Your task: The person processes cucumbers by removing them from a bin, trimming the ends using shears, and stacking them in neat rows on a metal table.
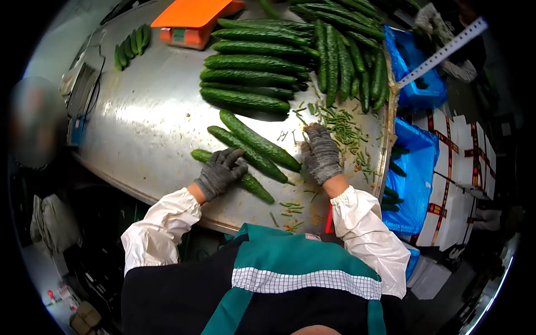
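Note:
My left hand (219, 173), in a grey glove, rests with spread fingers over the nearest cucumber (257, 188), whose two ends show on either side. Two more cucumbers (261, 140) lie side by side just beyond it, slanting down to the right. My right hand (322, 154), also gloved in grey, is on the metal table (139, 128) beside the cut stem bits (346, 129). Its fingers point away from me and are close together; whether they pinch anything is too small to make out. A red-handled object (329, 219) shows partly by my right sleeve.
Rows of cucumbers (251, 64) fill the table's far side, beside an orange scale (192, 14). Small cucumbers (133, 46) lie far left. Blue-lined crates (416, 184) stand along the right edge, near stacked white boxes (455, 184). A person's gloved hand (460, 71) is at upper right.

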Tool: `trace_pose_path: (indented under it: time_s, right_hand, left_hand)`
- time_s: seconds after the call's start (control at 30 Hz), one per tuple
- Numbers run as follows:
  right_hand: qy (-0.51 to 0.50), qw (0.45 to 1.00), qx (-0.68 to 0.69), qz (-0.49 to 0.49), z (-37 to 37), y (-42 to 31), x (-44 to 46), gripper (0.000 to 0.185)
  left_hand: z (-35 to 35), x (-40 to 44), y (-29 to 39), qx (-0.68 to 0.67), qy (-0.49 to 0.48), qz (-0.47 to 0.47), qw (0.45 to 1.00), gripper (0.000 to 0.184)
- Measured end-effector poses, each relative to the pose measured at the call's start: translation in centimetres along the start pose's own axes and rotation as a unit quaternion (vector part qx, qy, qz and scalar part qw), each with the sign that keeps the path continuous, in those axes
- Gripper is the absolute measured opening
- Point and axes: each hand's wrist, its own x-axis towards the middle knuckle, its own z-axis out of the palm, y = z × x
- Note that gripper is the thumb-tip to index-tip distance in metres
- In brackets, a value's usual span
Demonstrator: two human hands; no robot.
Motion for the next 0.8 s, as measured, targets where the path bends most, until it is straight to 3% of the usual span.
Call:
trace_pose_path:
  time_s: [0.1,0.23,0.3,0.5,0.57,0.63,0.7,0.8]
  right_hand:
    - [-0.135,0.988,0.078,-0.003,0.9,-3.5,1.4,0.033]
    - [-0.230,0.973,0.019,0.004,3.2,-6.9,3.0,0.036]
    - [-0.305,0.948,-0.036,0.085,3.3,-8.4,4.3,0.037]
    - [-0.245,0.967,0.052,0.051,6.4,-5.9,3.0,0.039]
    - [-0.227,0.969,0.081,0.050,6.3,-5.6,2.9,0.041]
    - [-0.215,0.972,0.087,0.035,6.5,-5.3,2.6,0.040]
    - [-0.208,0.973,0.093,0.027,6.3,-5.4,2.6,0.036]
    - [-0.213,0.970,0.117,0.029,6.3,-5.3,2.6,0.034]
  left_hand:
    - [0.7,-0.1,0.3,-0.010,0.024,0.009,1.000,0.030]
    - [1.7,-0.3,0.2,-0.009,0.042,0.002,0.999,0.032]
    - [1.9,-0.4,0.1,-0.018,0.057,-0.016,0.998,0.032]
    - [0.3,-0.7,0.1,-0.034,0.046,-0.041,0.998,0.038]
    - [-0.6,-1.1,-0.7,-0.094,0.087,-0.061,0.990,0.039]
    - [-1.1,-1.1,-2.3,-0.085,0.180,-0.180,0.963,0.042]
    - [-1.0,-0.9,-4.7,-0.057,0.020,-0.422,0.904,0.042]
    - [-0.6,-0.5,-8.7,-0.117,-0.001,-0.386,0.915,0.039]
